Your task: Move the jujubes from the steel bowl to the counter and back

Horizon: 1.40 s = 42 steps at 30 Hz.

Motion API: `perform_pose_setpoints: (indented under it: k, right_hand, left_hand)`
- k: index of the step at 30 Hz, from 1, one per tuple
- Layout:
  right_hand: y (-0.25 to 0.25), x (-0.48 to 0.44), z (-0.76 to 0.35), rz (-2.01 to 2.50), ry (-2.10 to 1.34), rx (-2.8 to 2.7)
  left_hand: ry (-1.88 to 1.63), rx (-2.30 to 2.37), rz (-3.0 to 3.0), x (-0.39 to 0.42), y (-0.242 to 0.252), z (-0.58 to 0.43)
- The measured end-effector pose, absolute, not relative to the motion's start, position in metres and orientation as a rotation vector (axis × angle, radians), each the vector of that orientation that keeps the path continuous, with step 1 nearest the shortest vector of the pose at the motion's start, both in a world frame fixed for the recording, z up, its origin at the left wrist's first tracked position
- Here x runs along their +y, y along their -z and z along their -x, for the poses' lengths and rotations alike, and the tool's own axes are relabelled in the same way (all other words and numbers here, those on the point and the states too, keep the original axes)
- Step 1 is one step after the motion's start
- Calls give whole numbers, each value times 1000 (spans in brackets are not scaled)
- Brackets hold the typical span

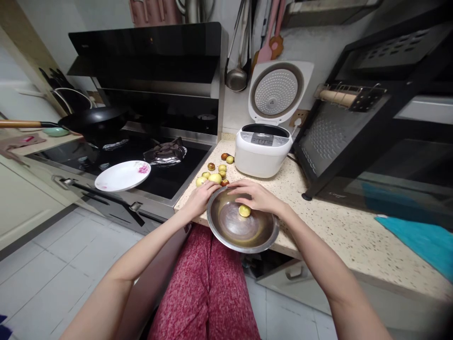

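Note:
A wide metal bowl (247,233) is at the counter's front edge, tipped toward me, partly past the edge. One yellow-green jujube (244,210) shows inside it, just below the fingers of my right hand (256,196). That hand reaches over the bowl with fingers stretched and apart, not visibly gripping the fruit. My left hand (202,199) lies at the bowl's left rim, fingers extended beside the loose jujubes (214,178). Its fingertips are partly hidden. Several green and brown jujubes (222,168) are scattered on the counter behind the bowl.
A white rice cooker (262,153) stands lid up behind the bowl. Left is a gas stove with a flowered plate (122,177) at its front and a black wok (95,123). A dark rack (354,123) and teal cloth (421,241) are on the right. A drawer (283,276) juts out below.

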State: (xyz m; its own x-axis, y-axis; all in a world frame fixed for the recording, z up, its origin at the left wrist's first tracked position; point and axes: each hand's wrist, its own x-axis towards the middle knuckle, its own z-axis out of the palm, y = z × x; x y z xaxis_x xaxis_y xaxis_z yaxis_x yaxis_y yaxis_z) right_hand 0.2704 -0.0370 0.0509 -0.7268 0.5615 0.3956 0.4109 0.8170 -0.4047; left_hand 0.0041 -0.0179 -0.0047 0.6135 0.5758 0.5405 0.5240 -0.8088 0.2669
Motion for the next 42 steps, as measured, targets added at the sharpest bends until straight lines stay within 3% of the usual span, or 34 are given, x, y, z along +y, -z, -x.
perform_pose_setpoints:
  k: [8,21,30,42]
  right_hand:
    - [-50,-37,-270,713,-389,-2494]
    - [-55,-44,-263,762,-385,-2366]
    - [-57,-64,-247,801,-646,-2237]
    - [-56,-65,-239,800,-1070,-2133]
  left_hand:
    - [-1122,959,-2714,-18,5,-3]
    - [-1800,648,-2691,-22,1,-1]
    - [-1811,209,-2795,-23,1,2]
    - [-1486,-2,-2855,-26,-8,7]
